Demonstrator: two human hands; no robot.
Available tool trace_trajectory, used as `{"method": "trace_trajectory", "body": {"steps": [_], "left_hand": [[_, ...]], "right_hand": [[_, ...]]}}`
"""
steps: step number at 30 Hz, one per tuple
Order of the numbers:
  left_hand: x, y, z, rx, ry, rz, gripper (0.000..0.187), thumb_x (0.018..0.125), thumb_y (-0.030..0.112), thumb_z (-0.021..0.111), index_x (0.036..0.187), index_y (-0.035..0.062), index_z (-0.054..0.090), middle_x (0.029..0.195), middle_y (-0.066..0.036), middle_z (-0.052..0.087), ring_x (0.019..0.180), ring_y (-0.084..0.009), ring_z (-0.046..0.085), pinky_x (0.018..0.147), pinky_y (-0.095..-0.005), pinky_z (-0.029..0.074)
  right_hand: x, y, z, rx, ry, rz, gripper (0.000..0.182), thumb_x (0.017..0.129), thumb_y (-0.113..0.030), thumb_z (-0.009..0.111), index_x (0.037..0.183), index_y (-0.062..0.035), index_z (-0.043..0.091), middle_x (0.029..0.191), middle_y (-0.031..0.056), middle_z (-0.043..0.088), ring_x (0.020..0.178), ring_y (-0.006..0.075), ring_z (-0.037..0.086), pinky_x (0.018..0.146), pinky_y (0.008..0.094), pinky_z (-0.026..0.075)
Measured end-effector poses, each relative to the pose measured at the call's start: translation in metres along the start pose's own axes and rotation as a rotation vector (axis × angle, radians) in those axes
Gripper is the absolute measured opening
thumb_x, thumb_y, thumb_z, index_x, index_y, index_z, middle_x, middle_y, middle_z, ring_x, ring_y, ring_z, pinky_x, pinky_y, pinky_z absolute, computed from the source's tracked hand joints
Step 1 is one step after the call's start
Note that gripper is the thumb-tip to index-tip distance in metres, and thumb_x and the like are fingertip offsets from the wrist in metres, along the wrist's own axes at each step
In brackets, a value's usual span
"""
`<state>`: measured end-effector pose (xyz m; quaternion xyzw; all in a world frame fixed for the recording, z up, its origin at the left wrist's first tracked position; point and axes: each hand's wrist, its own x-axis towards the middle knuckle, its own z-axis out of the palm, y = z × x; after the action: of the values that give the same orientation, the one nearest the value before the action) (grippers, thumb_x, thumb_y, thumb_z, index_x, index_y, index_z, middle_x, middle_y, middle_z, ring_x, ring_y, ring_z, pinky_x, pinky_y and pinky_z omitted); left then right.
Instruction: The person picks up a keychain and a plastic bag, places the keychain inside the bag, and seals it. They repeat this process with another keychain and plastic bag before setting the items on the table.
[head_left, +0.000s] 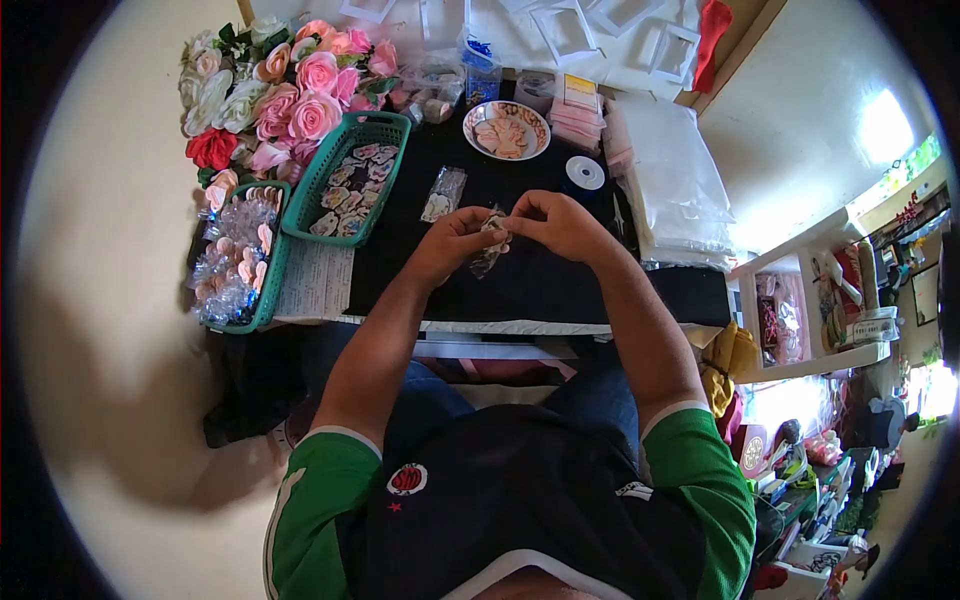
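Over the black table cover (400, 285), my two hands meet around a small clear plastic packet (487, 262) with a pale item inside. My left hand (450, 242) pinches it between thumb and fingers. At its upper end, my right hand (556, 222) is closed with the fingertips on the plastic. Fingers partly hide the packet, so its contents are hard to make out. Just beyond my left hand lies another clear packet (444, 193) with a printed piece in it. A white spool (585, 173) stands past my right hand, and scissors (618, 215) lie to its right.
A green basket (291, 222) holds printed cutouts; another green basket (275, 285) holds wrapped pieces. Artificial roses (300, 95) are heaped at the back left. Behind are a patterned bowl (541, 117) of pink pieces and a blue container (482, 82). Plastic bags (675, 190) are stacked right.
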<state>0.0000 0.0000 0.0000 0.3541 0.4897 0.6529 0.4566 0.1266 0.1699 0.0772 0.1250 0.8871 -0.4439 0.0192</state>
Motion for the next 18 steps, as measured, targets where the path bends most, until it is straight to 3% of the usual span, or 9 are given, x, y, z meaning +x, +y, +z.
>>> {"method": "trace_trajectory", "body": {"steps": [3,5,9,11,18], "left_hand": [[-0.0015,0.0043,-0.0007,-0.076,0.045,-0.04,0.032,0.09,0.02,0.068,0.117,0.0041,0.059,0.104,-0.009,0.066,0.095,-0.0187,0.066,0.088,-0.0336,0.052],[0.0001,0.0037,0.0004,-0.1,0.076,-0.038,0.032,0.09,0.02,0.068,0.117,0.0028,0.059,0.103,-0.009,0.065,0.094,-0.0185,0.066,0.087,-0.0336,0.053],[-0.0008,0.004,0.0008,-0.098,0.1,-0.074,0.034,0.09,0.021,0.068,0.117,0.0016,0.059,0.103,-0.009,0.065,0.094,-0.0185,0.065,0.086,-0.0344,0.053],[-0.0011,0.0064,0.0018,-0.077,0.093,-0.055,0.035,0.09,0.022,0.068,0.117,0.0019,0.058,0.103,-0.01,0.065,0.094,-0.0183,0.065,0.086,-0.035,0.053],[-0.0009,0.0053,0.0007,-0.084,0.069,-0.058,0.033,0.089,0.021,0.069,0.116,0.0031,0.059,0.103,-0.01,0.064,0.094,-0.018,0.065,0.086,-0.0346,0.053]], "right_hand": [[0.0003,-0.0024,0.0007,0.084,0.081,-0.015,0.023,0.092,-0.024,0.068,0.1,-0.0037,0.062,0.084,0.001,0.062,0.077,0.007,0.055,0.07,0.0239,0.045],[-0.0029,-0.0029,-0.0025,0.118,0.159,-0.028,0.027,0.091,-0.03,0.068,0.103,-0.0052,0.064,0.089,0.0086,0.065,0.082,0.0161,0.062,0.075,0.0307,0.049],[-0.007,-0.0034,-0.0033,0.139,0.131,-0.079,0.027,0.091,-0.029,0.068,0.103,-0.005,0.063,0.089,0.0083,0.065,0.081,0.0157,0.062,0.075,0.0297,0.049],[-0.0089,-0.0063,-0.0035,0.134,0.053,-0.102,0.023,0.091,-0.024,0.069,0.101,-0.0041,0.062,0.084,0.0009,0.062,0.078,0.0076,0.057,0.072,0.0233,0.046],[-0.0049,-0.0056,-0.0081,0.131,-0.024,-0.069,0.023,0.089,-0.025,0.071,0.097,-0.0047,0.065,0.083,0.0007,0.063,0.079,0.0079,0.057,0.074,0.0239,0.046]]}}
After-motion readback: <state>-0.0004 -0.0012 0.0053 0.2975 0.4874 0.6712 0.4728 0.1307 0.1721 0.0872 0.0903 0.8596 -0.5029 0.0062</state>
